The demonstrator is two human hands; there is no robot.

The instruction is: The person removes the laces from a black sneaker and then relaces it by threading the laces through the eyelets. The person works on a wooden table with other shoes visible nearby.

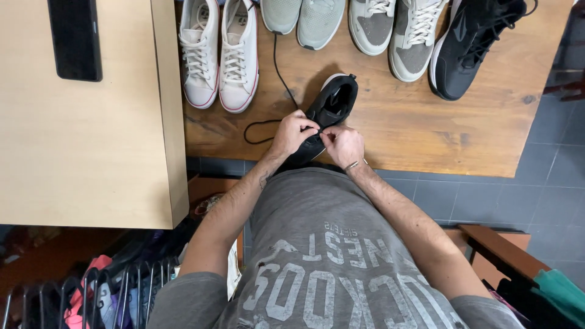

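on the wooden bench (426,134), near its front edge, a black shoe (332,103) is lying with its toe toward the person and its opening facing up. both hands are covering the toe half, so the eyelets there are hidden. the left hand (292,133) is curling over the shoe, fingertips pressed together on something small at the lacing; the right hand (345,146) is meeting it, thumb and forefinger pinching at the same spot. what exactly they are pinching is too small to tell. a black lace (275,67) is trailing from under the left hand, looping and running up between the white sneakers (219,55) and a grey pair (303,18) that the frame is cutting off.
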